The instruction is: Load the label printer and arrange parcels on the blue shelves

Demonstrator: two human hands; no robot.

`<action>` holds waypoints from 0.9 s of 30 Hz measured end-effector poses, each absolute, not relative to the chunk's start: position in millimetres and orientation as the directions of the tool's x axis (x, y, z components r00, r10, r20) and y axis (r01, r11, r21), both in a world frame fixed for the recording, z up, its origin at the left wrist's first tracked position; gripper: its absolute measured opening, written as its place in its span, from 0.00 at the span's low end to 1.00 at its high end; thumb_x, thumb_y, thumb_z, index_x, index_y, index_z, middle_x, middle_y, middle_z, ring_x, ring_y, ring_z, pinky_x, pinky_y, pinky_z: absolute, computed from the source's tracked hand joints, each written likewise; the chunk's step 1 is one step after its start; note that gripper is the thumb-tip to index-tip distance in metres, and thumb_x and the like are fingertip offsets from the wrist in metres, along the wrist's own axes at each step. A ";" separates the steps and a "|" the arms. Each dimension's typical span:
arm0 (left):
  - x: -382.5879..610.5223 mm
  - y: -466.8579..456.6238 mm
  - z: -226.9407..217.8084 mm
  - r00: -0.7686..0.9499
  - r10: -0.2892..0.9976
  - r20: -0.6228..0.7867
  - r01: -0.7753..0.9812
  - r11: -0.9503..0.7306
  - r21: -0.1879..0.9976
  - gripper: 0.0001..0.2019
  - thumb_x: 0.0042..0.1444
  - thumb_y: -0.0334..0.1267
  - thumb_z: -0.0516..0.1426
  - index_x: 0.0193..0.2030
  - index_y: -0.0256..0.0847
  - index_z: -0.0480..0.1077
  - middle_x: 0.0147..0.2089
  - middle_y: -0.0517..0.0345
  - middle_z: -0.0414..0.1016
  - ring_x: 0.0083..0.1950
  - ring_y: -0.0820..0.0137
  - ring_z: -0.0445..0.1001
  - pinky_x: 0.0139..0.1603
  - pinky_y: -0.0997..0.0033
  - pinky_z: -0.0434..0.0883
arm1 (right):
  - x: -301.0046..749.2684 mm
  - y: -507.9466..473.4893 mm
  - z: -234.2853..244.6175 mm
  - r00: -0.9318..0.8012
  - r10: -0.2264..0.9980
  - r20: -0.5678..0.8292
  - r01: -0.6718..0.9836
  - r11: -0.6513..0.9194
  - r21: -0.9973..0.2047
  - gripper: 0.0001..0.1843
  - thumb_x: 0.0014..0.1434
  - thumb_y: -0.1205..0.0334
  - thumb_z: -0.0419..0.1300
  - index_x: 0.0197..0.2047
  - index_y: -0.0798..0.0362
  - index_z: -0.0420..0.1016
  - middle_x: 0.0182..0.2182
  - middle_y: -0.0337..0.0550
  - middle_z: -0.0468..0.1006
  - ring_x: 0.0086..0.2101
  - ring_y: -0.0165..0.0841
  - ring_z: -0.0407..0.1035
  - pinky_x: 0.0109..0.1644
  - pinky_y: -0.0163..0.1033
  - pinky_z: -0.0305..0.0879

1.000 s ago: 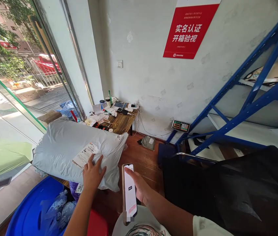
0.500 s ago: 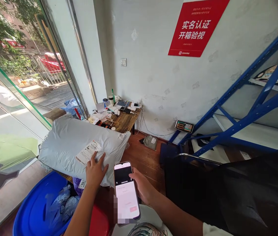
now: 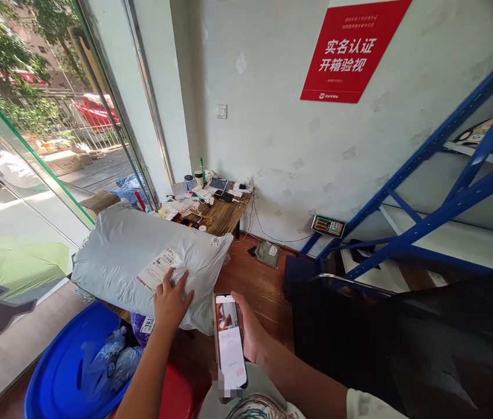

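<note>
A large grey parcel bag (image 3: 124,256) with a white shipping label (image 3: 159,269) lies on a low wooden table. My left hand (image 3: 171,302) rests flat on the bag beside the label, fingers spread. My right hand (image 3: 250,329) grips a smartphone (image 3: 229,346), its lit screen tilted towards me, just right of the bag's near corner.
A blue bin (image 3: 67,372) with small bags sits at lower left. The wooden desk (image 3: 220,212) at the wall carries bottles, cables and devices. A blue shelf frame (image 3: 438,192), a scale display (image 3: 328,226) and a black bag (image 3: 425,349) fill the right. Glass wall (image 3: 32,174) on the left.
The phone has turned in my right hand, now more edge-on and slightly farther right, and its screen shows a different image. My left hand stays on the bag.
</note>
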State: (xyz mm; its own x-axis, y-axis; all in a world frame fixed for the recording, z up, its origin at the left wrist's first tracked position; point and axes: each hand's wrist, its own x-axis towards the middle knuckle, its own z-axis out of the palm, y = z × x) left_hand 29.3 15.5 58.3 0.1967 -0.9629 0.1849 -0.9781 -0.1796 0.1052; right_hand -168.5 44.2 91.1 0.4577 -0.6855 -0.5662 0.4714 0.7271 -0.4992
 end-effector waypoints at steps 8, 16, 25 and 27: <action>32.2 16.7 45.6 0.126 -0.943 0.308 -0.992 -0.119 0.043 0.24 0.59 0.44 0.56 0.63 0.49 0.66 0.67 0.40 0.53 0.52 0.54 0.68 0.51 0.55 0.69 | -168.0 42.7 87.7 0.440 -0.685 -0.581 0.431 0.728 -0.533 0.23 0.40 0.42 0.66 0.25 0.54 0.70 0.17 0.36 0.72 0.20 0.29 0.64 0.29 0.37 0.56; 33.5 18.0 44.3 0.126 -0.938 0.324 -0.992 -0.114 0.056 0.24 0.59 0.44 0.56 0.62 0.49 0.66 0.66 0.40 0.55 0.51 0.54 0.68 0.50 0.55 0.70 | -175.1 43.0 96.6 0.582 -0.640 -0.502 0.407 0.764 -0.501 0.26 0.46 0.40 0.63 0.32 0.58 0.74 0.22 0.40 0.76 0.24 0.32 0.69 0.35 0.39 0.60; 30.4 17.8 51.9 0.160 -0.957 0.242 -0.985 -0.141 0.095 0.26 0.58 0.44 0.57 0.64 0.49 0.64 0.68 0.39 0.54 0.54 0.50 0.67 0.52 0.53 0.69 | -185.4 59.4 133.0 0.736 -0.639 -0.224 0.448 0.707 -0.547 0.39 0.34 0.62 0.67 0.52 0.49 0.61 0.38 0.43 0.80 0.35 0.42 0.76 0.43 0.47 0.65; 30.2 18.0 53.4 0.165 -0.959 0.232 -0.984 -0.146 0.098 0.26 0.58 0.43 0.57 0.64 0.49 0.64 0.68 0.39 0.54 0.55 0.50 0.67 0.52 0.53 0.69 | -187.2 62.6 139.7 0.698 -0.677 -0.234 0.411 0.646 -0.644 0.45 0.31 0.66 0.71 0.53 0.48 0.56 0.39 0.43 0.80 0.35 0.43 0.76 0.41 0.47 0.66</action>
State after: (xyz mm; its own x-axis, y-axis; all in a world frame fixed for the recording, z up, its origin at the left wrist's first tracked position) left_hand 30.2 18.0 53.4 0.1649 -0.9586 0.2321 -0.9845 -0.1456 0.0981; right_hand -187.2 62.6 139.7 0.6976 -0.6771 -0.2342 0.4106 0.6457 -0.6438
